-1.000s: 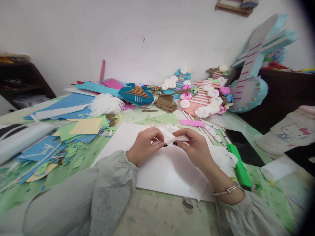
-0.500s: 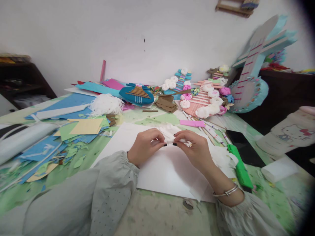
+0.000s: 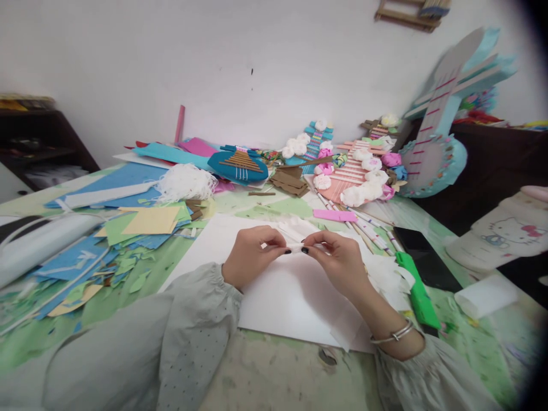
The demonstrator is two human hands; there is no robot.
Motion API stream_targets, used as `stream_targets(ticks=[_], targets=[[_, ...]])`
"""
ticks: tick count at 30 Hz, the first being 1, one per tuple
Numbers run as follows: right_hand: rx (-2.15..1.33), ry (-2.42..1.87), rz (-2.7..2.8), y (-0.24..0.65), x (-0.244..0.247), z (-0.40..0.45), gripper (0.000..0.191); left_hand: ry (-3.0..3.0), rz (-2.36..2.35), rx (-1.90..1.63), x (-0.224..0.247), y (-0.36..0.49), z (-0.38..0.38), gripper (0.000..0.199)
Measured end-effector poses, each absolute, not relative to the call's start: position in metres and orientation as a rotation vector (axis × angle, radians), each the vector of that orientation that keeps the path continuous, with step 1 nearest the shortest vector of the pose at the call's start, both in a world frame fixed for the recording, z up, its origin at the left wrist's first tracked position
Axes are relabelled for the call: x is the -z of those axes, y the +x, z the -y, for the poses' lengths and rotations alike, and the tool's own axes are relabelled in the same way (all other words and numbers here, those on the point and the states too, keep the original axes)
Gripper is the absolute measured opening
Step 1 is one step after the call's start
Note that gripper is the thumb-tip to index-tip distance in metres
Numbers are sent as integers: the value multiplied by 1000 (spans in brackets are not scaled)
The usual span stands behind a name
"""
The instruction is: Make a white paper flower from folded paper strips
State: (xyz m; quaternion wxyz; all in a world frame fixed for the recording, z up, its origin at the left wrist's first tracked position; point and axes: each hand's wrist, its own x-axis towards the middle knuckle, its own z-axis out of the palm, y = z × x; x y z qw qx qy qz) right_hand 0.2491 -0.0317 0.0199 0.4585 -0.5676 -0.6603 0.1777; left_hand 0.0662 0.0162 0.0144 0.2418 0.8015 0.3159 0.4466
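Left hand (image 3: pixel 256 257) and right hand (image 3: pixel 338 260) pinch thin crinkled white paper (image 3: pixel 294 231), seemingly part-folded, loose width remaining, puffy white paper flowers (image 3: pixel 295 146) ready at twelve o'clock!

The person's left hand (image 3: pixel 252 257) and right hand (image 3: pixel 338 260) pinch a thin white paper (image 3: pixel 295 247) between thumbs and fingers, the fingertips close together above a white sheet (image 3: pixel 278 302). A bracelet (image 3: pixel 394 333) circles the right wrist. Paper scraps (image 3: pixel 149 220) (blue, green and yellow) lie to the left, near a heap of white string (image 3: pixel 187 184); a black phone (image 3: pixel 426 258) and a cup (image 3: pixel 503 231) stand to the right.
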Motion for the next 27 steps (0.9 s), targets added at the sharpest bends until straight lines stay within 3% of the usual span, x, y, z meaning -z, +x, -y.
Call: stream_targets(ticks=[20,27], targets=[[-435,-1426,1647,245,-21,34,5,2178,-836,-1200,-12,71,-15,21],[-597,-1354,1614,247,-16,33,8,2109,-829,-1159,-12,72,-13,21]])
